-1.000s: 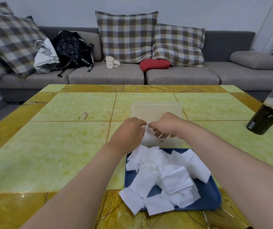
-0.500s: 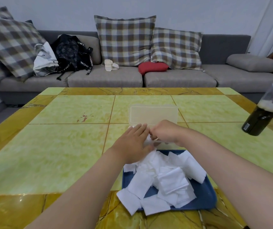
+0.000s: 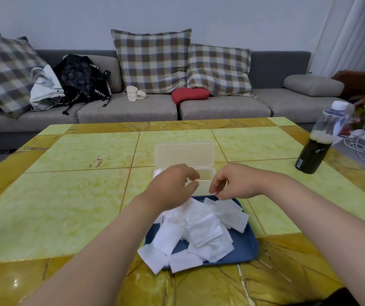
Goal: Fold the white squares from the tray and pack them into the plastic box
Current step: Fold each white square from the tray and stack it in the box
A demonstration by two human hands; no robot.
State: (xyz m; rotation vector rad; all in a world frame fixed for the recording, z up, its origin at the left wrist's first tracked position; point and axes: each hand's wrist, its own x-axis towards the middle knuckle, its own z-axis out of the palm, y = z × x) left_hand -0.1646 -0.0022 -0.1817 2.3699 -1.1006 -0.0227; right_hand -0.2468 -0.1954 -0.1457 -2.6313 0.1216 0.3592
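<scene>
A blue tray [image 3: 244, 250] near the table's front edge holds a loose heap of several white squares [image 3: 199, 233]; some hang over its front left rim. Just behind it stands the clear plastic box [image 3: 208, 175] with its lid [image 3: 184, 154] tipped open toward the sofa. My left hand [image 3: 172, 184] and my right hand [image 3: 236, 182] hover side by side between tray and box, fingers loosely curled and holding nothing. The box's left part is hidden by my left hand, so its contents are hard to make out.
A dark bottle [image 3: 318, 146] with a pale cap stands at the table's right edge. The yellow-green tiled table [image 3: 77, 195] has a small red stain [image 3: 97, 162] left of the box. A grey sofa [image 3: 133, 109] with checked cushions and bags lies beyond.
Both hands held a white square together over the box earlier. Now they have let go, drawn apart and lifted, and the open box shows between them.
</scene>
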